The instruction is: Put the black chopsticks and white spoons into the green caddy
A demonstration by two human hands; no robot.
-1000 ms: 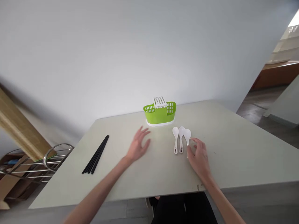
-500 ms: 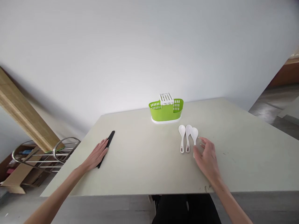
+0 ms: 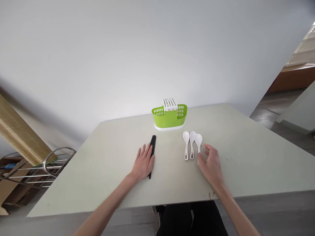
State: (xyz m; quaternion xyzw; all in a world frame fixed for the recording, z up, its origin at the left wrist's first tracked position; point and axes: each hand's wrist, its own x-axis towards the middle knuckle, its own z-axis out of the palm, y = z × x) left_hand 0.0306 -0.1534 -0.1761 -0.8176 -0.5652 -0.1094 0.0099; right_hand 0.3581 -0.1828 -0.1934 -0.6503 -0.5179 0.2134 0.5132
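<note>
My left hand lies flat, fingers stretched, over a bundle of thin black sticks that look like chopsticks. Its middle part is hidden under the hand. Three white spoons lie side by side on the tabletop: a left spoon, a middle spoon and a right spoon. Beside the right spoon rests my right hand, open and slightly curved, its thumb at that spoon's handle and covering the lower end. Behind the spoons stands a green basket with slotted sides, a white base and a white slotted top piece.
The pale table meets a white wall at its back edge. On the floor at left are a metal rack, cardboard boxes and a leaning tan board.
My left hand has slid the black sticks rightward, from the table's left part to near the spoons. My right hand stays by the right spoon. The view has shifted slightly right.
</note>
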